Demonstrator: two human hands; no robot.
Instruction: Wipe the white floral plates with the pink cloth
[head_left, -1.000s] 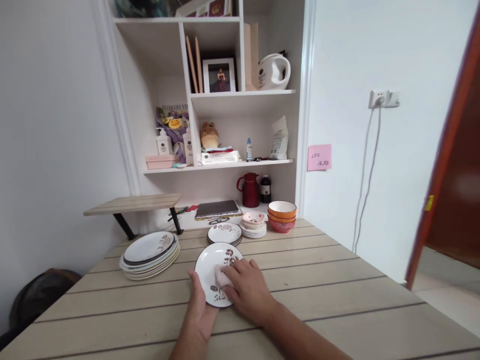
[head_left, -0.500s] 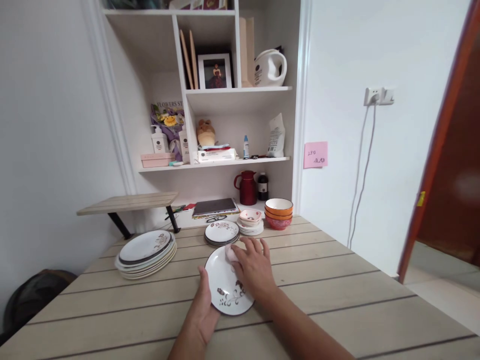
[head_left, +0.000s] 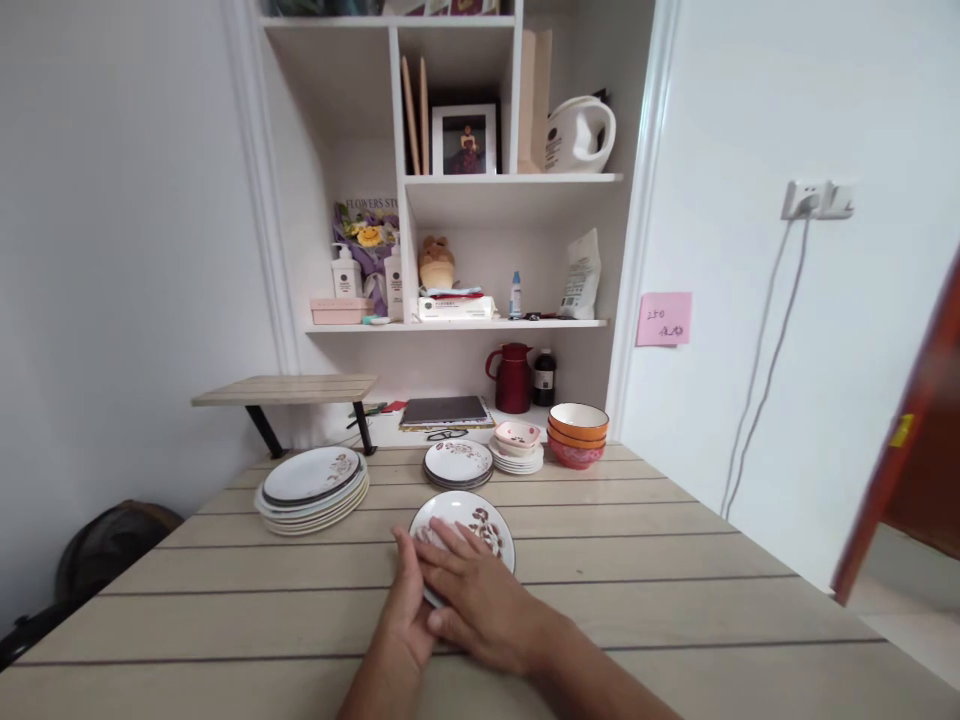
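Note:
A small white plate (head_left: 489, 515) with a dark rim and brown flower pattern is tilted up in front of me. My left hand (head_left: 409, 600) grips it at its lower left edge, thumb up along the side. Over the lower part of the plate lies my right hand (head_left: 480, 600), its fingers pointing to the upper left. The white cloth seen under those fingers earlier is now mostly hidden beneath them. Behind the plate sits a stack of matching small plates (head_left: 459, 464).
At the left is a stack of larger plates (head_left: 313, 490) by a low wooden stand (head_left: 289, 390). Small saucers (head_left: 517, 460) and orange and red bowls (head_left: 577, 435) stand at the back right. Behind them are a laptop (head_left: 444, 409), a red jug (head_left: 514, 378) and white shelves (head_left: 517, 179).
The plate has turned, its flowers now at the upper right. My right hand has moved from the plate's upper right down to its lower left. The view has swung slightly left.

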